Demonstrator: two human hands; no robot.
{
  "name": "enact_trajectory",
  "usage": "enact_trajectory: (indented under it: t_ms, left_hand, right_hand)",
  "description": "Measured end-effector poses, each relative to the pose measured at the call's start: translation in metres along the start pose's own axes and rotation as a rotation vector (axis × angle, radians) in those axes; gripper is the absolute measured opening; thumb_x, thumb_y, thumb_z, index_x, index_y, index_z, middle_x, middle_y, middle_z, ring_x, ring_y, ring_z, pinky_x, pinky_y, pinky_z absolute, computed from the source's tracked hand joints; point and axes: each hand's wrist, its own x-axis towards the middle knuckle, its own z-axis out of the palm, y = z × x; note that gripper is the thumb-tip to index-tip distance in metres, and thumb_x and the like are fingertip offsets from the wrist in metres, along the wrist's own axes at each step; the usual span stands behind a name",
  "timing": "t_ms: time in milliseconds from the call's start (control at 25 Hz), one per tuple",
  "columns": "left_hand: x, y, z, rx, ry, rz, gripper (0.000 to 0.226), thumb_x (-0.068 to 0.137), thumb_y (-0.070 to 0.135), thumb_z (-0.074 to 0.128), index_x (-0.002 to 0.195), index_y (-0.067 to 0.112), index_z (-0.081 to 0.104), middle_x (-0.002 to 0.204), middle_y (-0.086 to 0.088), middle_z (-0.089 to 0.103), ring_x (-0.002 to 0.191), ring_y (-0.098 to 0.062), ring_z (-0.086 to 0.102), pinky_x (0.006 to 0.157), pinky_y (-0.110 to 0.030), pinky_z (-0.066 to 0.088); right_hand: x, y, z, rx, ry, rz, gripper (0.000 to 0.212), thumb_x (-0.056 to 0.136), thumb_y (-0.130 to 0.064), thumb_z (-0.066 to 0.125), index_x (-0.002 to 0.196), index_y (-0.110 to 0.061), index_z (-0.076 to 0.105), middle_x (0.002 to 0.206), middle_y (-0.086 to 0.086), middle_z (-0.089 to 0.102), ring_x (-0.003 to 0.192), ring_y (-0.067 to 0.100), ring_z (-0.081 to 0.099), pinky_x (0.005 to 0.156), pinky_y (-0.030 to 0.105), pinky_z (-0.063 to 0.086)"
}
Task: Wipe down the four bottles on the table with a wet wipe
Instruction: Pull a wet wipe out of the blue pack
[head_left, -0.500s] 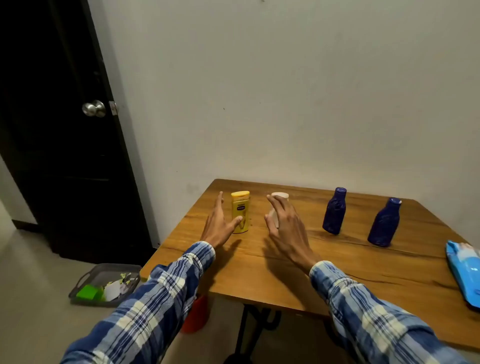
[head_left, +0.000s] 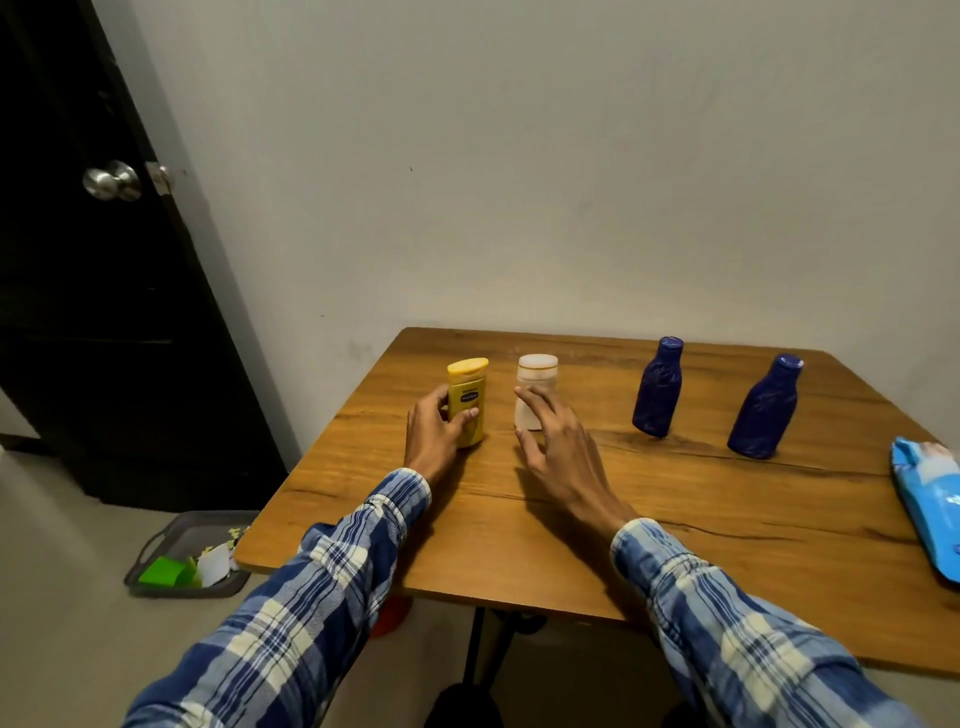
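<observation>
- Since half a second ago the left hand (head_left: 434, 434) has closed round the yellow bottle (head_left: 467, 397), where before it lay flat beside it; the right hand (head_left: 558, 452) has dropped back from the top of the white bottle (head_left: 536, 387)
- Wooden table (head_left: 675, 530) stands with its far edge against a pale wall (head_left: 519, 156); a dark door (head_left: 104, 312) with a metal knob (head_left: 111, 180) is at the far left
- On the floor left of the table sits a grey tray (head_left: 156, 551) with green and white scraps
- Yellow bottle stands upright at the table's far left, thumb on its front, fingers curled behind its left side
- White bottle stands just right of it; the right hand, fingers spread and holding nothing, is on its near side, and whether the index finger touches it I cannot tell
- Two blue bottles, left blue bottle (head_left: 657, 389) and right blue bottle (head_left: 763, 410), stand well to the right, apart from both hands
- Blue wipe pack (head_left: 930, 499) lies at the table's right edge
</observation>
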Motion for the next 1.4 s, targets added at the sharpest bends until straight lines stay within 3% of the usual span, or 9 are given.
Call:
enact_trajectory:
  t_ms: [240,360,520,680,880,1080,1280,1400]
  left_hand:
    - [-0.02,0.042,0.039,-0.142,-0.164,0.084,0.032,0.088,0.012,0.074,0.118,0.012,0.066,0.114,-0.005,0.073,0.106,-0.017,0.068,0.091,-0.034,0.058]
    - [-0.036,0.065,0.071,-0.183,-0.246,0.123,0.036,0.088,0.012,0.073,0.123,0.009,0.064,0.117,-0.006,0.071,0.108,-0.017,0.067,0.092,-0.032,0.057]
    - [-0.055,0.093,0.116,-0.223,-0.356,0.172,0.039,0.089,0.011,0.071,0.127,0.012,0.061,0.116,0.001,0.068,0.103,-0.001,0.063,0.086,-0.016,0.052]
    - [-0.068,0.116,0.165,-0.251,-0.468,0.197,0.04,0.089,0.011,0.072,0.127,0.012,0.061,0.119,-0.001,0.069,0.109,-0.01,0.065,0.092,-0.026,0.054]
    - [-0.072,0.137,0.217,-0.266,-0.538,0.257,0.033,0.089,0.011,0.072,0.12,0.019,0.063,0.115,-0.001,0.071,0.109,-0.014,0.067,0.093,-0.032,0.055]
    - [-0.069,0.155,0.257,-0.25,-0.582,0.303,0.032,0.088,0.014,0.073,0.118,0.021,0.064,0.114,0.002,0.071,0.108,-0.009,0.066,0.091,-0.024,0.053]
    - [-0.075,0.158,0.281,-0.26,-0.635,0.302,0.032,0.088,0.013,0.073,0.117,0.022,0.063,0.11,0.005,0.07,0.105,-0.005,0.066,0.089,-0.021,0.055]
    - [-0.079,0.157,0.291,-0.256,-0.66,0.285,0.037,0.088,0.011,0.073,0.124,0.012,0.062,0.118,-0.003,0.071,0.11,-0.014,0.067,0.093,-0.029,0.056]
  right_hand:
    - [-0.024,0.022,-0.052,-0.032,0.139,0.051,0.043,0.098,-0.017,0.058,0.14,-0.015,0.052,0.137,0.005,0.054,0.119,0.014,0.053,0.094,0.024,0.049]
    - [-0.045,0.045,-0.094,-0.078,0.214,0.105,0.039,0.098,-0.016,0.058,0.137,-0.014,0.055,0.132,0.004,0.055,0.116,0.015,0.054,0.092,0.026,0.049]
    - [-0.072,0.079,-0.144,-0.168,0.281,0.189,0.036,0.096,-0.014,0.059,0.132,-0.012,0.058,0.128,0.004,0.057,0.11,0.015,0.055,0.09,0.029,0.051]
    - [-0.099,0.118,-0.185,-0.225,0.281,0.306,0.032,0.098,-0.018,0.058,0.129,-0.015,0.059,0.127,0.004,0.06,0.112,0.016,0.056,0.089,0.032,0.052]
    - [-0.116,0.156,-0.216,-0.293,0.296,0.415,0.026,0.1,-0.021,0.057,0.124,-0.015,0.063,0.124,0.004,0.063,0.113,0.016,0.056,0.087,0.023,0.044]
    - [-0.127,0.192,-0.256,-0.544,0.349,0.587,0.02,0.095,-0.014,0.059,0.113,-0.009,0.065,0.114,0.01,0.064,0.105,0.026,0.058,0.085,0.033,0.045]
    - [-0.146,0.221,-0.282,-0.647,0.222,0.754,0.028,0.091,-0.018,0.066,0.115,-0.004,0.065,0.115,0.015,0.066,0.102,0.031,0.062,0.081,0.041,0.054]
    - [-0.153,0.23,-0.282,-0.581,0.152,0.83,0.035,0.094,-0.024,0.066,0.122,-0.004,0.065,0.121,0.018,0.066,0.1,0.03,0.066,0.077,0.04,0.057]
